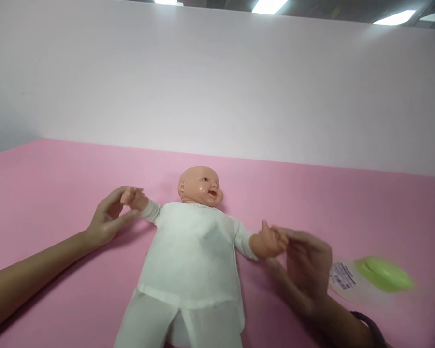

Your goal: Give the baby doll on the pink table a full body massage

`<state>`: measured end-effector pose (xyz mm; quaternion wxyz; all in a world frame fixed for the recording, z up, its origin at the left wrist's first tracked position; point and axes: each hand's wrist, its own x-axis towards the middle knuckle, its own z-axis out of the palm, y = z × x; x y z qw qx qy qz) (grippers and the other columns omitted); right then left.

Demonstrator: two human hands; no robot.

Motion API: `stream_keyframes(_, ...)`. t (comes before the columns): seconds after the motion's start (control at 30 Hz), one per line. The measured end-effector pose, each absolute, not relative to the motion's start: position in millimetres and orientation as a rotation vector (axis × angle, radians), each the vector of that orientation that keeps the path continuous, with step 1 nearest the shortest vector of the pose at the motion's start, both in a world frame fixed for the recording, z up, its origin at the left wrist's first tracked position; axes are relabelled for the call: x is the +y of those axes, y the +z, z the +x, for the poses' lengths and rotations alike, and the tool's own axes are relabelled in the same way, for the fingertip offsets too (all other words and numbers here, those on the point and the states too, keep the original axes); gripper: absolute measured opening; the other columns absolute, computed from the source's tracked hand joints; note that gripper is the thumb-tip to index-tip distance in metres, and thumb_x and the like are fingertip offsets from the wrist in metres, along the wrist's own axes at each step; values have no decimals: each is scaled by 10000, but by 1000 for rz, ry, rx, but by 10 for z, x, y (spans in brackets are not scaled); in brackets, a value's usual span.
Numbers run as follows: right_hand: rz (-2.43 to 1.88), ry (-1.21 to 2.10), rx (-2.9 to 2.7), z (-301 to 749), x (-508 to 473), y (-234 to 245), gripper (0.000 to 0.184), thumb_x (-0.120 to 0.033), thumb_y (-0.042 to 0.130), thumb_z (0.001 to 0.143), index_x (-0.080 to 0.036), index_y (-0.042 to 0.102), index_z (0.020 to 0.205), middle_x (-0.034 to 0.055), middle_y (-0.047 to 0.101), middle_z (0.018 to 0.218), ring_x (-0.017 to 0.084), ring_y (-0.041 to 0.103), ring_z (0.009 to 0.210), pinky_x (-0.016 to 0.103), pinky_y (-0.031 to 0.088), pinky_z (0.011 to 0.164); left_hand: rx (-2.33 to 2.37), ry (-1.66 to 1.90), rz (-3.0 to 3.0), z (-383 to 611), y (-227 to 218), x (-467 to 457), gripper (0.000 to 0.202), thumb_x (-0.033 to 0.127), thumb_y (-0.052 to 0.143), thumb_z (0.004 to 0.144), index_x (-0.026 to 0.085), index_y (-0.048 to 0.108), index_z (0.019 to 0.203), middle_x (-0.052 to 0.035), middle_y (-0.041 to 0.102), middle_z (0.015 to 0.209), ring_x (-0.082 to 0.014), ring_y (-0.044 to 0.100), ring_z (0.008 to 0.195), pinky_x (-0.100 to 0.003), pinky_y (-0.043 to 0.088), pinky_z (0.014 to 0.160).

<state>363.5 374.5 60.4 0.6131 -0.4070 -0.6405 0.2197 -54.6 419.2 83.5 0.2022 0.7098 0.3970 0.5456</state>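
A baby doll (194, 251) lies on its back, its bald head turned to the right. White cloth covers its body and legs, and both its arms are spread outward. My left hand (110, 215) curls around the doll's hand at the left, fingers behind it and thumb below. At the other side, my right hand (306, 266) has its fingertips and thumb about the doll's other hand, slightly blurred by motion. The doll's feet are outside the picture.
A pink tabletop (76, 179) lies under everything. To the right of my right hand is a translucent container (362, 290) with a green top and a printed label, partly blurred. A plain white wall (217, 82) rises behind the table.
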Motion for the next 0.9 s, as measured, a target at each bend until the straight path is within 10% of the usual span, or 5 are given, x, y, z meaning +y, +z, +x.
stream_keyframes(0.2, -1141, 738, -1235, 3553, 3957, 773, 463, -556, 712, 889, -315, 447, 1182, 60, 720, 1118, 263, 668, 1150, 448, 537, 1004, 1324, 1486, 1371, -496, 865, 4331, 597, 525, 785, 819, 310, 433, 1250, -5, 725, 930, -206, 689, 880, -385, 569, 842)
stream_keyframes(0.37, -1345, 722, -1295, 3580, 3992, 817, 538, -740, 591, 875, -287, 524, 1157, 91, 712, 1205, 284, 675, 1129, 451, 543, 991, 1491, 1347, 1349, -502, 883, 4328, 609, 652, 678, 863, 308, 478, 1324, -43, 730, 1105, -246, 699, 1014, -458, 534, 966)
stream_keyframes(0.5, -1432, 745, -1331, 3580, 3965, 835, 560, -740, 534, 900, -312, 542, 1261, 89, 679, 1296, 287, 679, 1106, 441, 563, 950, 1518, 1318, 1366, -492, 886, 4335, 564, 679, 613, 897, 303, 566, 1315, -60, 673, 1312, -269, 645, 1203, -456, 488, 1069)
stream_keyframes(0.9, -1453, 903, -1294, 3561, 3997, 863, 685, -758, 580, 837, -354, 559, 1390, 69, 617, 1415, 341, 580, 1304, 555, 433, 1148, 1393, 1432, 1403, -484, 880, 4300, 647, 667, 715, 824, 301, 369, 1230, 6, 740, 965, -203, 715, 928, -419, 542, 938)
